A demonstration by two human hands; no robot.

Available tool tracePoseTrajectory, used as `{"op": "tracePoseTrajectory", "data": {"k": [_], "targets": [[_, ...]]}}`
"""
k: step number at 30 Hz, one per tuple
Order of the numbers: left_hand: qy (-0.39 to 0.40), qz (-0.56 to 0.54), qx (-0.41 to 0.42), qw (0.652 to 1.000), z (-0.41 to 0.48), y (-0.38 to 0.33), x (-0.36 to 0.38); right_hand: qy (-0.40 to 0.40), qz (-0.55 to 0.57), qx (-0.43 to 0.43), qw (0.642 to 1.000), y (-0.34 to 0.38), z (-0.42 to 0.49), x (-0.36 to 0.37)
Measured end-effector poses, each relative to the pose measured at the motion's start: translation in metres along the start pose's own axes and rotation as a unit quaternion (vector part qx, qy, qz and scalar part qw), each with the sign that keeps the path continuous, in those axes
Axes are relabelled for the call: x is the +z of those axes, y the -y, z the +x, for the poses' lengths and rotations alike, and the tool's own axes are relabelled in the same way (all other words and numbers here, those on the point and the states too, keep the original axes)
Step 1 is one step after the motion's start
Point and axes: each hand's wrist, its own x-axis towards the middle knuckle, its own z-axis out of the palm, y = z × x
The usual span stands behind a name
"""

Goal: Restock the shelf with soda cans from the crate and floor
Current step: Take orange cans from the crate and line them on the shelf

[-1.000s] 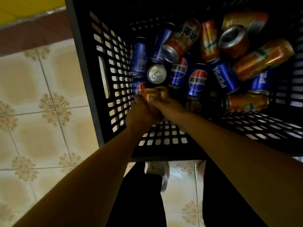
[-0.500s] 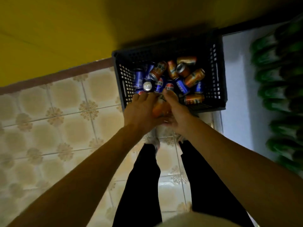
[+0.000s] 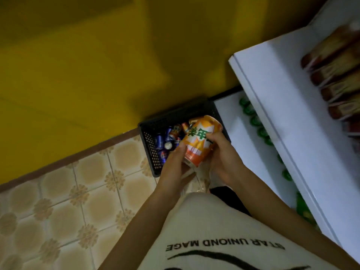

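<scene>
Observed from beside the shelving: the person stands over the black crate (image 3: pixel 150 145), which sits on the tiled floor (image 3: pixel 78 191) against the yellow wall (image 3: pixel 97 55). They hold 1 orange can (image 3: pixel 198 143) in the air above it, tilted, base toward the body. The right hand (image 3: pixel 224 160) grasps the can, its fingers (image 3: pixel 211 136) wrapped over the printed side. The left hand (image 3: pixel 173 168) braces the opposite side, fingers (image 3: pixel 181 151) laid nearly straight against the metal, not clenched. Whether a 2nd can sits behind cannot be told. Blue cans (image 3: pixel 161 139) lie loose in the crate. The white shelf (image 3: pixel 272 98) stands just to the person's right, with green bottles (image 3: pixel 253 121) on a lower tier and brown packets (image 3: pixel 335 65) above. Assessment: the step in hand is the carry from crate to shelf. Recommended practice is to bring the can upright before it reaches the shelf and hold the right-hand wrap firm so the smooth metal cannot slip. The left hand should come away only once that grip is secure. The can should be set on its base, label outward, apart from the bottles. No vacant slot for cans is visible from here.
</scene>
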Motion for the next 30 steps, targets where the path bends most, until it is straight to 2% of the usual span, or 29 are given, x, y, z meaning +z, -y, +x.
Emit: {"op": "tracePoseTrajectory", "data": {"k": [2,4,6,8,13,16,20,26,30], "targets": [[0.077,-0.074,-0.061,0.992,-0.019,-0.014,-0.003,0.017,-0.044,-0.079,0.996,0.007,-0.025,0.018],[0.128,-0.132,-0.087,0.979,-0.030,-0.029,-0.010,0.024,-0.080,-0.149,0.985,0.010,-0.052,0.034],[0.153,-0.174,-0.091,0.969,-0.040,-0.040,-0.016,0.038,-0.099,-0.201,0.974,0.009,-0.076,0.047],[0.170,-0.177,-0.096,0.965,-0.048,-0.045,-0.021,0.003,-0.120,-0.249,0.961,0.006,-0.099,0.057],[0.210,-0.116,-0.096,0.966,-0.079,-0.040,-0.013,-0.079,-0.053,-0.315,0.944,-0.018,-0.159,0.049],[0.259,-0.052,-0.030,0.964,-0.107,-0.031,0.002,-0.137,-0.007,-0.339,0.931,-0.034,-0.195,0.041],[0.317,0.061,0.069,0.944,-0.141,-0.014,0.026,-0.197,-0.001,-0.390,0.900,-0.052,-0.239,0.031],[0.422,0.105,0.062,0.898,-0.187,0.022,0.054,-0.270,-0.038,-0.484,0.832,-0.067,-0.302,0.003],[0.406,0.110,0.060,0.905,-0.216,0.076,0.079,-0.337,-0.142,-0.500,0.785,-0.082,-0.353,-0.040]]}}
